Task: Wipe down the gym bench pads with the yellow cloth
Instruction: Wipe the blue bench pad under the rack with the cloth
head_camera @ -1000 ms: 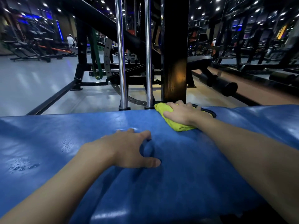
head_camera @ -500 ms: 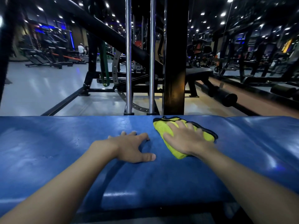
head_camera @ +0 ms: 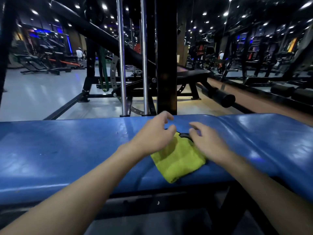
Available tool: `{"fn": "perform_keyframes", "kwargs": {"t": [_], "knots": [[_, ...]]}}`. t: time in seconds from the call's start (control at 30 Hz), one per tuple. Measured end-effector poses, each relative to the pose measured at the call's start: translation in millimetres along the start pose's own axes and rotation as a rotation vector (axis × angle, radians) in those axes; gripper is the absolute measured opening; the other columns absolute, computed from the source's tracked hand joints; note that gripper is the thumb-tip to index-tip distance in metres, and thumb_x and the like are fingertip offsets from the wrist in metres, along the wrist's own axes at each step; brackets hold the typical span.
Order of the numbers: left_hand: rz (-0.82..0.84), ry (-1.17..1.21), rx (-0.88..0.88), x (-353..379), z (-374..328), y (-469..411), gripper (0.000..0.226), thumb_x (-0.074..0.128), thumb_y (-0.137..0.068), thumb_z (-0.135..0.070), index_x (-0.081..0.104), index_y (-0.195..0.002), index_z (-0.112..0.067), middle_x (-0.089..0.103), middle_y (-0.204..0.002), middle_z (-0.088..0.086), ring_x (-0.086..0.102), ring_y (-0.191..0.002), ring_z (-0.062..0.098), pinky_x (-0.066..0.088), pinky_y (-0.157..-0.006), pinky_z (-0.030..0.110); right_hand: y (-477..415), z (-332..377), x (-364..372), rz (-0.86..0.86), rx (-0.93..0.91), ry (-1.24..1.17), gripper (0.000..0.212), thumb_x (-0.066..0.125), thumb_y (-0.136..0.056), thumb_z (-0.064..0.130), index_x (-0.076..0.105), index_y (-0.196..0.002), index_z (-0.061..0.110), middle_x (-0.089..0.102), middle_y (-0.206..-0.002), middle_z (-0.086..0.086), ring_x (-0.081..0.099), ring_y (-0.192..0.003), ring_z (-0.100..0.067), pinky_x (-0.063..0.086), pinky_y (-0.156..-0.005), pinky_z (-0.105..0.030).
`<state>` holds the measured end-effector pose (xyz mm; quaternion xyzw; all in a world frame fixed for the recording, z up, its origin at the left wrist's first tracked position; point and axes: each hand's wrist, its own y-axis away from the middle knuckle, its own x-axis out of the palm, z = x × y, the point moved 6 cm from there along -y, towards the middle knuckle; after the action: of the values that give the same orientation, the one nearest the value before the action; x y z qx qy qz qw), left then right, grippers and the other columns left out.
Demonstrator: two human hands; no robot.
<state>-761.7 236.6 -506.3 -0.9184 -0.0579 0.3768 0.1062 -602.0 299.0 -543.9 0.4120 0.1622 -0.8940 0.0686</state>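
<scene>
folded yellow cloth (head_camera: 177, 158) lies diagonal on the blue padded worktop (head_camera: 67, 150), one corner almost at its near edge, wide pad either side. left hand (head_camera: 152, 134) and right hand (head_camera: 206, 141) hover above, loosely curled, holding nothing.

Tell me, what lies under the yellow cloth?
The yellow cloth lies on the blue bench pad, which shows beside it. The pad surface directly beneath is covered, so its state cannot be told. The left hand and right hand hide the cloth's far end.
</scene>
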Motion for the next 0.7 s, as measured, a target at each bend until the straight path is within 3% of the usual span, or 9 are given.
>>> {"fn": "perform_keyframes", "kwargs": {"t": [0.1,0.17,0.23,0.4,0.47,0.53,0.6,0.67,0.7], "knots": [[0.104,-0.415,-0.083,50,-1,-1,0.054,0.031,-0.099,-0.055,0.040,-0.145,-0.027,0.045,-0.149,0.008,0.043,-0.133,0.034,0.030,-0.113,0.053,16,-49,-9,0.011,0.064,0.329,0.044,0.036,-0.103,0.044,0.047,-0.143,0.029,0.050,-0.147,0.006,0.043,-0.137,-0.020,0.029,-0.112,-0.042],[0.211,-0.658,-0.115,77,11,3,0.069,0.016,-0.095,-0.068,0.023,-0.155,-0.035,0.023,-0.163,0.010,0.018,-0.149,0.040,0.006,-0.118,0.062,23,-60,-3,0.038,0.027,0.425,0.041,0.030,-0.103,0.047,0.055,-0.131,0.031,0.052,-0.140,0.010,0.042,-0.134,-0.015,0.027,-0.108,-0.038],[0.203,-0.720,-0.097,83,21,5,0.072,0.011,-0.093,-0.073,0.013,-0.157,-0.040,0.012,-0.167,0.007,0.006,-0.152,0.038,-0.003,-0.119,0.061,21,-58,-2,0.048,0.025,0.428,0.042,0.025,-0.102,0.048,0.060,-0.117,0.029,0.055,-0.128,0.008,0.046,-0.127,-0.018,0.028,-0.104,-0.040],[0.239,-0.770,0.069,62,36,18,0.080,-0.002,-0.080,-0.080,0.016,-0.151,-0.047,0.023,-0.163,0.000,0.014,-0.151,0.027,0.005,-0.121,0.055,11,-48,-7,0.058,0.020,0.428,0.044,0.021,-0.103,0.048,0.060,-0.104,0.028,0.056,-0.117,0.000,0.050,-0.116,-0.027,0.030,-0.098,-0.045],[0.270,-0.787,0.081,53,38,24,0.080,-0.004,-0.078,-0.079,0.009,-0.152,-0.050,0.018,-0.164,0.000,0.008,-0.153,0.026,0.004,-0.122,0.054,7,-45,-8,0.068,0.002,0.410,0.043,0.021,-0.104,0.047,0.055,-0.087,0.026,0.055,-0.107,0.000,0.050,-0.109,-0.026,0.031,-0.099,-0.045],[0.204,-0.780,0.068,49,31,29,0.074,0.001,-0.084,-0.076,0.004,-0.153,-0.048,0.014,-0.165,0.005,0.003,-0.154,0.029,0.004,-0.122,0.054,-1,-38,-8,0.058,-0.026,0.369,0.045,0.021,-0.104,0.045,0.045,-0.071,0.025,0.051,-0.094,0.003,0.048,-0.100,-0.023,0.032,-0.100,-0.045],[0.114,-0.756,0.025,52,22,34,0.081,-0.003,-0.081,-0.076,0.009,-0.153,-0.043,0.021,-0.161,0.007,0.012,-0.151,0.030,0.011,-0.120,0.054,-8,-33,-7,0.037,-0.057,0.350,0.048,0.022,-0.105,0.044,0.042,-0.067,0.023,0.046,-0.082,0.007,0.047,-0.096,-0.021,0.033,-0.100,-0.045],[0.097,-0.791,-0.019,61,22,35,0.090,-0.008,-0.074,-0.078,0.015,-0.152,-0.042,0.025,-0.159,0.006,0.017,-0.148,0.031,0.013,-0.117,0.057,-15,-33,-3,0.068,-0.077,0.343,0.048,0.021,-0.105,0.044,0.048,-0.072,0.023,0.050,-0.086,0.010,0.049,-0.110,-0.021,0.029,-0.106,-0.047],[0.097,-0.806,-0.037,65,25,34,0.091,-0.008,-0.072,-0.080,0.015,-0.152,-0.043,0.024,-0.160,0.006,0.016,-0.149,0.031,0.012,-0.116,0.059,-18,-36,1,0.101,-0.082,0.360,0.047,0.020,-0.105,0.047,0.057,-0.085,0.025,0.057,-0.102,0.012,0.044,-0.126,-0.022,0.023,-0.112,-0.049]]}}
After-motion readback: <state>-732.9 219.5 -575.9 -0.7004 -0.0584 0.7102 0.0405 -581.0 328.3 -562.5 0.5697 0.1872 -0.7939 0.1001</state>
